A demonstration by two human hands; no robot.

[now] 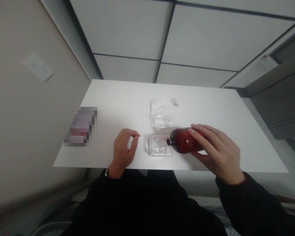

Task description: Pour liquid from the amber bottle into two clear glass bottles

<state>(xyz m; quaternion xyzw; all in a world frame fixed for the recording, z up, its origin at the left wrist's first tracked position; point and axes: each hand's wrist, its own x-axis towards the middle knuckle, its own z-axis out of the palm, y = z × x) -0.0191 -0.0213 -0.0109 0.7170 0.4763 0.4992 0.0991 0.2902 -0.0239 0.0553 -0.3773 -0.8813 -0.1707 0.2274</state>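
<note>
My right hand [216, 150] grips a dark amber-red bottle [185, 141] from the right side. The bottle lies tilted almost on its side, its uncapped black-rimmed mouth pointing left. Beneath that mouth is a clear plastic box [159, 150], which stands near the table's front edge. Behind it sits a second clear box [161, 123] with a small round part showing inside. To the left of both boxes, my left hand [125, 147] is closed, thumb and index finger curled together at their tips. Whatever it may hold is hidden.
The white table [108, 108] carries a crumpled whitish piece [174, 102] and some thin clear plastic bits [152, 106] toward the back. A pixelated flat object [81, 126] lies at the left edge. A wall with a socket [38, 67] stands left, white panels [127, 29] behind.
</note>
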